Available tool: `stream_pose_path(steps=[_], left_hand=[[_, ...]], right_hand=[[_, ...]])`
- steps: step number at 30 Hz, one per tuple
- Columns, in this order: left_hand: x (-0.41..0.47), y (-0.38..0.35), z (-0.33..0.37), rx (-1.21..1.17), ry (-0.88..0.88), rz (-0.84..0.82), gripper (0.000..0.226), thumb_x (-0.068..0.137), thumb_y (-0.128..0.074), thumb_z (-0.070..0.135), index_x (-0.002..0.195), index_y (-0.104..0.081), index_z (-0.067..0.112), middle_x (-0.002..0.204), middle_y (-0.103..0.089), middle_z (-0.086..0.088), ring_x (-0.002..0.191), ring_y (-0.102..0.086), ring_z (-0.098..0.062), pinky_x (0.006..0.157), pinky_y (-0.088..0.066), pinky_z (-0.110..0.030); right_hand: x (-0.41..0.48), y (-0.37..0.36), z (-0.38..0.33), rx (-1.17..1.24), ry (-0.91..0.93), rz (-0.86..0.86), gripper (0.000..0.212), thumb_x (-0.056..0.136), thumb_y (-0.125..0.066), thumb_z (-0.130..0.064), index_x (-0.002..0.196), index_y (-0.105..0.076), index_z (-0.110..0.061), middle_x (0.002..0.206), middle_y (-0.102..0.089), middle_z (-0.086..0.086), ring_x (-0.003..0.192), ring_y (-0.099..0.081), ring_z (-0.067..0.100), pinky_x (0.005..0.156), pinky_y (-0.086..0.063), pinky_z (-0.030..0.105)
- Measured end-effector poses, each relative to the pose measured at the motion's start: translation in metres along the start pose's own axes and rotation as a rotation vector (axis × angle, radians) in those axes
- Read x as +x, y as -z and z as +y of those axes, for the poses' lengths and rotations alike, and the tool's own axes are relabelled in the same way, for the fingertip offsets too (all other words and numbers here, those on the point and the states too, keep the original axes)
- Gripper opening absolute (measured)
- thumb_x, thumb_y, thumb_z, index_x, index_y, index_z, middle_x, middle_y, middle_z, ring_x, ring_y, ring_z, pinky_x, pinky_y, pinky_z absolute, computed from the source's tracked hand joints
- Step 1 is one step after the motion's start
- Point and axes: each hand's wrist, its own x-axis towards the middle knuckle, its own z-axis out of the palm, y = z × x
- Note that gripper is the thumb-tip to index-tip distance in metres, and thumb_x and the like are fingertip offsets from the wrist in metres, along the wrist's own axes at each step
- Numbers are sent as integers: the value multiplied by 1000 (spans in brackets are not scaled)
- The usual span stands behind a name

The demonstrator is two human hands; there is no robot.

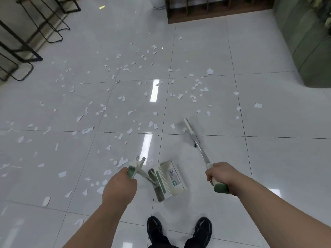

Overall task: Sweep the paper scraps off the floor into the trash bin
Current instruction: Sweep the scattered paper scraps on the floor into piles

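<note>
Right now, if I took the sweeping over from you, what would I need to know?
Left hand: grips the green handle of the dustpan, which is low, just ahead of the shoes.
Right hand: grips the broom; its head is out front to the right, down by the floor.
Paper scraps: scattered widely, mostly ahead and to the left, with a few near the broom head.
Done: no pile has been gathered; I cannot tell if the dustpan holds any scraps.
Left: sweep the scraps together, get them into the dustpan, and empty it. The trash bin is not in view, so find it first.
</note>
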Motion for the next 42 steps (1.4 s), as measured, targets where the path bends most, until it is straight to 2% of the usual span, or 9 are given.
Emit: stream_pose_path(steps=[3,8,13,17,23,27,31,35,42], left_hand=[[7,4,-22,-8,19,9,10,90,-47,14,82,-49,20,76,-59,0,65,-54,-15,55,-36,-27],[19,9,-66,-33,52,-1,7,89,-47,13,86,-50,18,76,-60,0,65,-55,-15,53,-35,-27],[32,23,-119,-85,83,-1,8,89,-47,13,83,-48,17,75,-58,0,61,-51,-15,52,-35,-27],[44,35,-168,-135,111,-11,10,88,-47,12,80,-45,17,72,-56,0,59,-49,-18,52,-35,-27],[61,52,-250,-202,174,-23,7,88,-47,14,83,-46,17,76,-58,-1,63,-52,-19,54,-36,-28],[65,63,-303,-245,231,-5,6,87,-48,13,82,-47,16,75,-57,-1,64,-51,-19,54,-35,-29],[67,69,-344,-272,285,-2,7,86,-48,14,81,-45,17,75,-55,0,62,-48,-18,54,-33,-29],[70,73,-371,-277,295,18,4,86,-48,14,83,-47,15,74,-56,-1,62,-49,-20,54,-34,-30],[83,84,-370,-302,244,6,10,87,-48,14,79,-44,19,74,-56,1,62,-48,-17,54,-34,-30]], right_hand=[[8,-8,-4,-46,-31,53,36,60,-66,-6,96,-63,-1,90,-69,24,65,-59,30,57,-45,29],[10,-49,-16,-160,-58,67,30,70,-64,-4,99,-59,-3,99,-65,21,73,-60,33,58,-46,28],[1,-121,-38,-243,-92,8,26,73,-64,-3,98,-58,-5,95,-61,17,71,-56,30,53,-42,23],[-15,-203,-59,-378,-100,-120,11,73,-64,-5,83,-58,-8,82,-58,13,63,-51,25,49,-39,19],[-33,-338,-95,-270,-112,-229,21,72,-60,-2,92,-61,-11,82,-50,11,58,-43,22,45,-32,17],[-31,-405,-121,-206,-136,-296,25,73,-61,-5,97,-61,-14,86,-57,12,53,-47,19,46,-30,17],[-34,-458,-143,-165,-140,-370,19,78,-60,-6,96,-58,-13,71,-59,10,50,-49,17,44,-29,18],[-40,-478,-157,-116,-137,-390,20,81,-58,-5,100,-56,-12,60,-58,8,36,-47,13,42,-29,17],[-50,-445,-170,-193,-62,-254,21,77,-61,-4,97,-59,-10,61,-58,11,40,-44,18,45,-29,21]])
